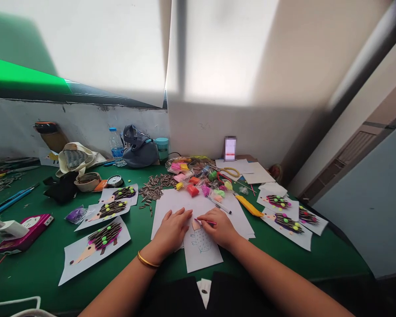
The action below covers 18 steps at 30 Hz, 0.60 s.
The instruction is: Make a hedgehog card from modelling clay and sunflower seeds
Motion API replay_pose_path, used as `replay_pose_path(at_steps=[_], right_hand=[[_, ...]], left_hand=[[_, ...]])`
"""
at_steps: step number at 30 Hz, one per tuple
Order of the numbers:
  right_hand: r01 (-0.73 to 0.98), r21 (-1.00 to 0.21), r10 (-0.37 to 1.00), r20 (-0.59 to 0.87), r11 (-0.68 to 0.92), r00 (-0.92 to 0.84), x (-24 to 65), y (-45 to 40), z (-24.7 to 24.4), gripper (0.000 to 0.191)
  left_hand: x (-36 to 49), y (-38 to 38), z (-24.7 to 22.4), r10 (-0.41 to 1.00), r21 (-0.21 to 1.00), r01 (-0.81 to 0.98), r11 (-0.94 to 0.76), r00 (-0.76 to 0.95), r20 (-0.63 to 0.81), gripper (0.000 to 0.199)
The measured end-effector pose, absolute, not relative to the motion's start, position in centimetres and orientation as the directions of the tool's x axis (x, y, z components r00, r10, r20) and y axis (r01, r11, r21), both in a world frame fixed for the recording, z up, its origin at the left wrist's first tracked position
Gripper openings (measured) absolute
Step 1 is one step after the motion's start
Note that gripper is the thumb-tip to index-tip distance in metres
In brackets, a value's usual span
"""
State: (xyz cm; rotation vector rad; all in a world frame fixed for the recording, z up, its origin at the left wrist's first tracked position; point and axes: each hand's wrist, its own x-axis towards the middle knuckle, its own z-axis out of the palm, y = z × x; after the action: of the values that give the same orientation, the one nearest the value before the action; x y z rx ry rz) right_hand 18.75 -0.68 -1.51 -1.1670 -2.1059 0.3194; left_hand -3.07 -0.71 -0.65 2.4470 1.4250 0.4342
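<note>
A white card [204, 259] with a blue-green line drawing of a hedgehog lies in front of me, turned lengthwise. Its pointed snout [196, 224] is filled in a peach colour. My left hand [172, 229] rests with fingers extended over the card's left edge and the white paper beneath. A thin purple pen-like stick [211, 223] is pinched in my right hand [219, 226], its tip close to the snout. Whether that tip touches the card is too small to tell. Just beyond my right hand, a white marker [221, 205] lies on larger white sheets [165, 207].
Packets of coloured clay [193, 189] and sunflower seeds [156, 187] lie behind the sheets. A yellow cutter [249, 206] is at right. Finished hedgehog cards [95, 251] flank both sides. Farther back stand a phone [230, 149], a bottle [116, 147] and a blue-grey bag [140, 152].
</note>
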Motion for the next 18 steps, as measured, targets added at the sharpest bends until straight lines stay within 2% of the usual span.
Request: replay_pose_path(at_steps=[12,18], right_hand=[[0.668,-0.452,0.792,0.484,0.591,-0.373,18.84,-0.94,-1.55,0.025],[0.644,-0.496,0.804,0.468,0.582,-0.367,18.84,-0.83,-1.78,0.024]], left_hand=[[-3.08,-0.66,-0.71,0.873,0.386,0.788,-0.479,0.474,0.117,0.055],[-3.14,-0.65,-0.76,0.872,0.386,0.786,-0.482,0.473,0.125,0.055]])
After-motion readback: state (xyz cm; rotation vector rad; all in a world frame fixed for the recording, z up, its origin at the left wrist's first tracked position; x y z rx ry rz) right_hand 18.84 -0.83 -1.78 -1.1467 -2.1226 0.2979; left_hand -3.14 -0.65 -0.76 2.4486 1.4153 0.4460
